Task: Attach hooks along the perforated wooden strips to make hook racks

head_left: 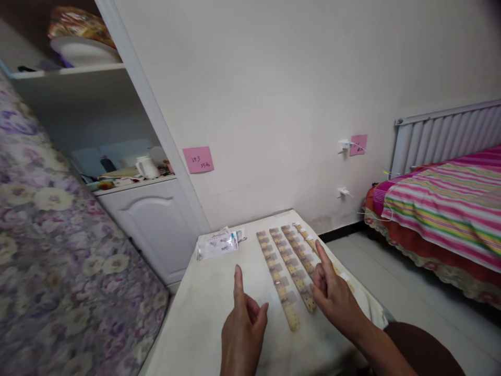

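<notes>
My left hand [243, 326] is raised over the near part of the white table [207, 292]. Its index finger points up, the thumb stands apart, the other fingers curl in, and it holds nothing. To the right, my right hand [331, 290] has its index finger stretched out and the rest bent, also with nothing visible in it. Between and beyond the hands lie long tan strips set with small clear plastic pieces: a left strip [277, 277], a middle strip [293, 266] and another strip [301, 253]. A further strip with white bits [307, 236] is partly hidden behind my right hand.
Clear plastic packets [217, 244] lie at the table's back left. A flowered curtain [74, 250] and a shelf cabinet [152, 224] stand left. Pink notes [198, 160] and plugged-in chargers [343, 145] are on the wall. A bed with a striped cover [450, 193] is right.
</notes>
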`<state>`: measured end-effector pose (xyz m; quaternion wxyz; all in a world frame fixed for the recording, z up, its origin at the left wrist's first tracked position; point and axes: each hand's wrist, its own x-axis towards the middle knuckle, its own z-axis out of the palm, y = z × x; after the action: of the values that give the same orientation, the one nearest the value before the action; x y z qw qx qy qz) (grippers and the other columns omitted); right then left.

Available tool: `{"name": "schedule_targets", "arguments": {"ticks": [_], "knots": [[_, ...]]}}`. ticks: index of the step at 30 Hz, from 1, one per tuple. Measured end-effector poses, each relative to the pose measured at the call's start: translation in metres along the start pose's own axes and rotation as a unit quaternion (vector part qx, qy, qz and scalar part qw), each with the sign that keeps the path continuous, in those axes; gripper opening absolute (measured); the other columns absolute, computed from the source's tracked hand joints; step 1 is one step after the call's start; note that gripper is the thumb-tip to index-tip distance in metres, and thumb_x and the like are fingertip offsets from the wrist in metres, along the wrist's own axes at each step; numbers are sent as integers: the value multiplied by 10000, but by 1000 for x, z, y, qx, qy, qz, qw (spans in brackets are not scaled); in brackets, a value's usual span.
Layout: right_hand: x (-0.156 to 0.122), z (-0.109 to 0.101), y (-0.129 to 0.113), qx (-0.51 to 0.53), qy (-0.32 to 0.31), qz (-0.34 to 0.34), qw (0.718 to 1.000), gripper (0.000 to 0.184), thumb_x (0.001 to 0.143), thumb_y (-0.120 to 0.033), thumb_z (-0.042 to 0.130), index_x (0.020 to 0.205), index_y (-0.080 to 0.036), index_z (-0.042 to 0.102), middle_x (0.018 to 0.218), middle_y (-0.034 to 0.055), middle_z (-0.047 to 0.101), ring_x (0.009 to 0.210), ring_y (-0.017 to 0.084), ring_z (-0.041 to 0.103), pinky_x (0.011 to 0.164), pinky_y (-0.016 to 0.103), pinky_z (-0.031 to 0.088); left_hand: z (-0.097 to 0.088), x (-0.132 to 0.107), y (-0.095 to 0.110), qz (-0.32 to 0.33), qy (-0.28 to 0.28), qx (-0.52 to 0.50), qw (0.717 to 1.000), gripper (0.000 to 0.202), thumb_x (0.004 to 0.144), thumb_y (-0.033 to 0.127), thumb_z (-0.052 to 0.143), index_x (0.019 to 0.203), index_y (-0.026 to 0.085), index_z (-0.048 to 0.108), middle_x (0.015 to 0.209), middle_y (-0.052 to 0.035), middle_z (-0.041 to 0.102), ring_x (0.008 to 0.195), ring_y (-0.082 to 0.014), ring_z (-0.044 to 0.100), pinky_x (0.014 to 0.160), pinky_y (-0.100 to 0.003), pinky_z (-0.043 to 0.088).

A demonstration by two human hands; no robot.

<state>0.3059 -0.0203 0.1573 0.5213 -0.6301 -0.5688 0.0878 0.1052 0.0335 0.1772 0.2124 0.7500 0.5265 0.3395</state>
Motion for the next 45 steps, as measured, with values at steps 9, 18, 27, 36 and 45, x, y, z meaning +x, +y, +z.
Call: {"name": "schedule_targets", "arguments": {"ticks": [9,18,27,36,45], "knots": [[-25,17,24,-31,-31,70,997,209,798,-334,481,909,-196,593,596,-20,534,556,131,518,544,229,393,16,-12,-28,7,-71,-38,997,332,819,411,434,1061,206,534,614,33,557,556,-134,542,559,-227,398],[-83,109,84,-135,-96,162,973,325,733,-241,530,1053,-186,543,1056,92,590,876,199,606,732,258,444,90,-35,-102,-37,-151,5,988,248,805,245,398,982,173,557,681,-4,615,653,-147,586,632,-224,408],[-69,143,66,-321,-86,168,928,289,804,-361,500,999,-149,515,1093,160,561,815,241,643,635,298,458,98,-35,-110,-56,-152,45,986,244,822,237,380,1000,182,538,698,0,622,699,-145,596,633,-213,390],[-58,147,62,-274,-70,214,935,199,800,-273,444,943,-143,493,963,151,618,801,261,650,654,329,455,98,-27,-123,-44,-163,-23,985,233,818,244,359,966,175,525,616,23,564,628,-142,563,608,-218,386],[-51,153,77,146,-66,360,919,181,698,-340,547,732,-195,443,553,-10,577,444,147,569,409,225,392,95,-25,-123,-68,-153,-125,978,224,791,277,369,914,168,522,593,27,550,575,-139,529,559,-228,383]]}}
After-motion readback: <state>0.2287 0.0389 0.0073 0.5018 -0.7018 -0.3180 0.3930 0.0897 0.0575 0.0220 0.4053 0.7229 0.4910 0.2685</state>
